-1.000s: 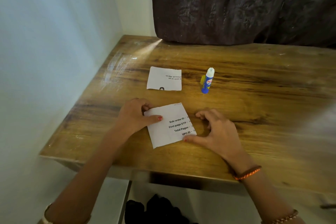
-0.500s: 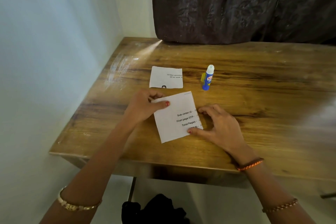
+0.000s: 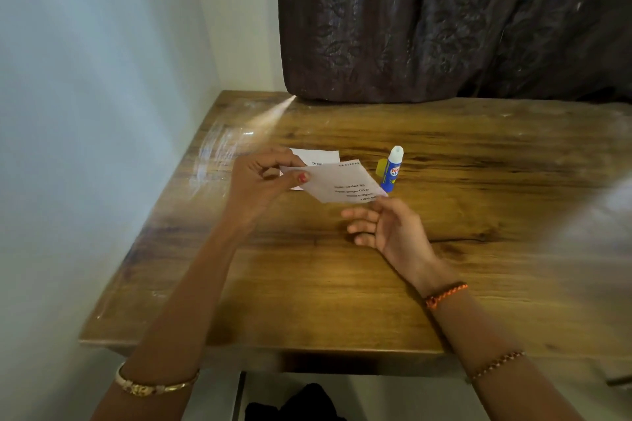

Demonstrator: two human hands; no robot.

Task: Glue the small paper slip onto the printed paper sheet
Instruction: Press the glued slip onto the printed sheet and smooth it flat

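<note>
While pinched by its left corner in the left hand (image 3: 260,178), the slip (image 3: 342,183) hangs above the surface (image 3: 478,215), just left of the glue stick (image 3: 392,169). Right hand (image 3: 386,229) open, empty below. Thin, floppy paper: best held by its edges.

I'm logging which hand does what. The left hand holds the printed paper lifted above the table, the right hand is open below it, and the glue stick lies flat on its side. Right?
Not quite. The glue stick stands upright on the table, as the head view shows. The rest holds: the left hand pinches the printed paper lifted above the table, and the right hand is open below it.
</note>
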